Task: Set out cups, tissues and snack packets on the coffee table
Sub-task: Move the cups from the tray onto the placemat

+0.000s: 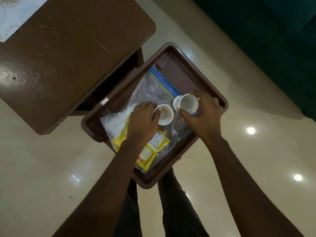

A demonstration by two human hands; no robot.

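A brown plastic tray (179, 53) sits below me beside the brown coffee table (71, 53). Inside it lies a clear zip bag (153, 86) with a blue seal strip, holding yellow snack packets (153, 147) and white tissues (116, 122). My left hand (142, 122) grips a white paper cup (165, 115) over the bag. My right hand (203, 115) grips a second white paper cup (186, 104) with blue print, just to the right of the first. Both cups look empty and are tilted toward me.
A pale mat (15, 16) lies on the table's far left corner. The floor is glossy cream tile (256, 151) with light reflections. A dark green sofa (273, 31) fills the upper right. My legs (171, 202) stand under the tray's near edge.
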